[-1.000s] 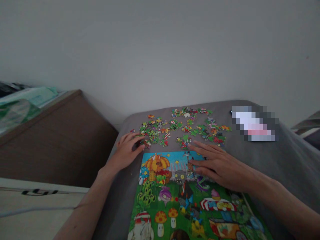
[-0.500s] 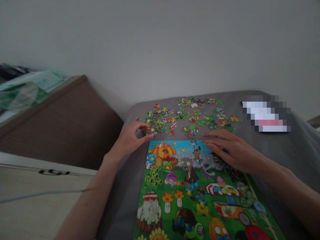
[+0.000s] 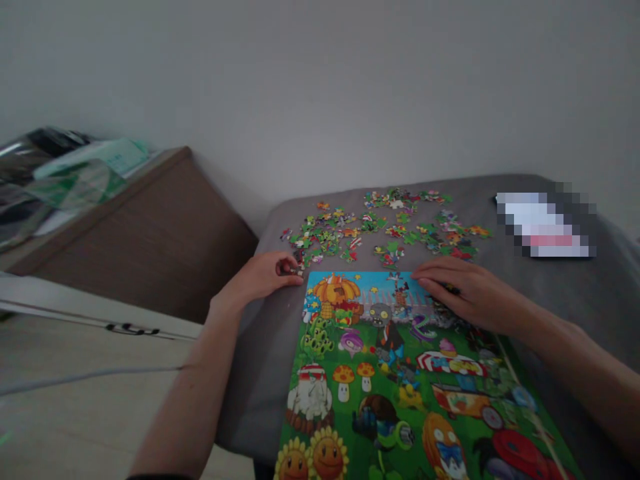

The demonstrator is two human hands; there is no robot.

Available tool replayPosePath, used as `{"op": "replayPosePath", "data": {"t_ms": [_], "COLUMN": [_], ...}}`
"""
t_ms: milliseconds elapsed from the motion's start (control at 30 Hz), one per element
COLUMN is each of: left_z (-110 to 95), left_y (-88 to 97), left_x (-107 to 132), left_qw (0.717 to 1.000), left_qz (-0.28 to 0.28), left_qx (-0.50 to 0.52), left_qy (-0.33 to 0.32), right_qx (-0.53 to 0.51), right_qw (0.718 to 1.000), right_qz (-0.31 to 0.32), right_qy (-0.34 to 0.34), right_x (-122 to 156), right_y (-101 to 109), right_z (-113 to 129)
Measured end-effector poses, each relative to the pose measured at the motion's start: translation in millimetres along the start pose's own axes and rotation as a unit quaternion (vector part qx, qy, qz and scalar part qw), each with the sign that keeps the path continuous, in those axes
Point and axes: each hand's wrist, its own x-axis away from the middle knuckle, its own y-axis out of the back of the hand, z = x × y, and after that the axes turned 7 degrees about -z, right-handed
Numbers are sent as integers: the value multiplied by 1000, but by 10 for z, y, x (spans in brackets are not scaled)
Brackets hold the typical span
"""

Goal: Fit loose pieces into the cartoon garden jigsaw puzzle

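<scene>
A colourful cartoon puzzle picture (image 3: 380,373) lies on a grey cloth-covered surface (image 3: 550,293). Beyond its far edge, several loose puzzle pieces (image 3: 380,230) are scattered. My left hand (image 3: 267,275) rests at the picture's far left corner, fingers curled and pinching a small puzzle piece (image 3: 295,270). My right hand (image 3: 467,290) lies palm down on the picture's far right part, fingers stretched out and close together, holding nothing that shows.
A pixelated flat object (image 3: 547,225) lies at the far right of the cloth. A brown wooden headboard or cabinet (image 3: 135,233) stands to the left, with green plastic-wrapped items (image 3: 75,177) on top. A plain wall rises behind.
The view has shifted down and left, showing more of the picture. My left hand curled onto a piece at the picture's corner. My right hand slid toward the picture's right edge.
</scene>
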Motion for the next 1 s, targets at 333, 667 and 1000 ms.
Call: {"op": "replayPosePath", "data": {"t_ms": [333,667,1000], "left_z": [7,2,-179], "left_y": [-56,-97,17], "left_x": [-55,-76,123], "left_qw": [1000,999,992], "left_qz": [-7,-21,21], "left_qx": [-4,1,123], "left_qy": [-14,-28,-29], "right_qx": [-1,-6,2], "right_qw": [1000,1000,1000], "right_qz": [0,-5,4], "right_qy": [-3,-7,18], "right_x": [-5,8,-7], "right_y": [5,16,43], "right_z": [-11,-6,-33]}}
